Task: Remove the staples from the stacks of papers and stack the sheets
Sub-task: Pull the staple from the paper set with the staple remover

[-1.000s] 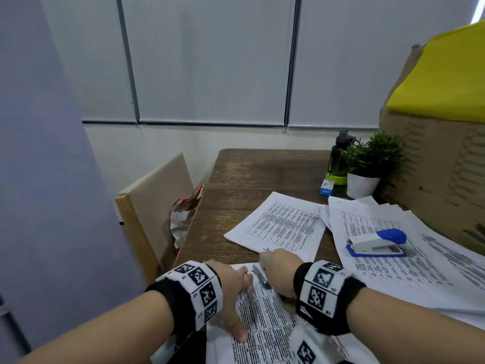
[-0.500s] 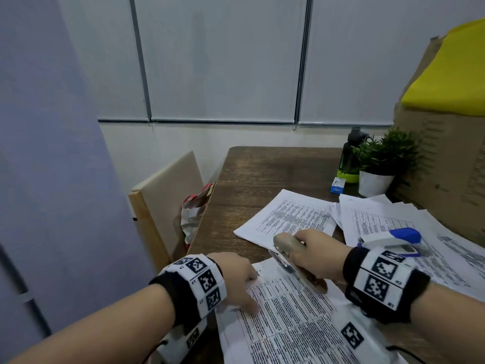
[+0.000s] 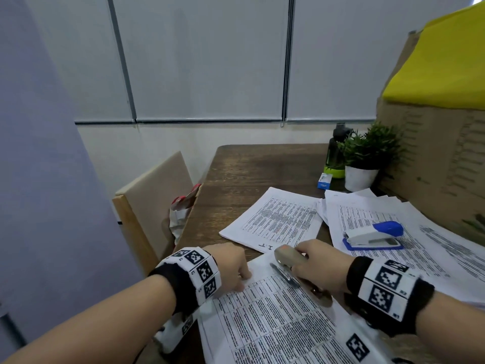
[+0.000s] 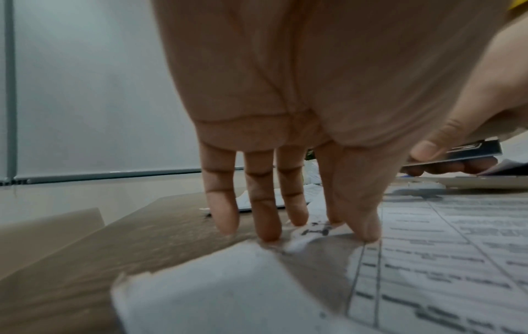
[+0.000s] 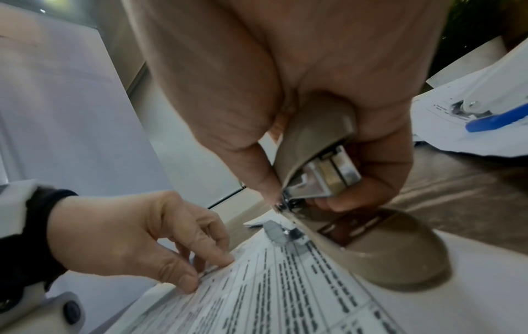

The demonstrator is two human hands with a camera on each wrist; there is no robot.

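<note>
A printed paper stack (image 3: 275,324) lies at the near edge of the wooden table (image 3: 249,166). My left hand (image 3: 237,274) presses its fingertips (image 4: 268,235) on the stack's top left corner, which is crumpled (image 4: 311,232). My right hand (image 3: 312,261) grips the upper arm of a beige stapler (image 3: 286,258) that is hinged open. In the right wrist view the stapler's metal jaw (image 5: 320,180) hangs just above the paper (image 5: 285,293), and its base (image 5: 385,248) rests on the sheet. My left hand (image 5: 128,237) is about a hand's width left of the stapler (image 5: 320,140).
A second printed stack (image 3: 278,222) lies behind. More sheets spread to the right under a blue and white stapler (image 3: 372,236). A potted plant (image 3: 364,158), dark bottle (image 3: 334,153), small blue box (image 3: 324,181) and big cardboard box (image 3: 433,166) stand at back right. A chair (image 3: 154,203) stands left.
My right hand has drawn away to the right from the stack's corner, taking the beige stapler with it. My left hand stays pressed on that corner.
</note>
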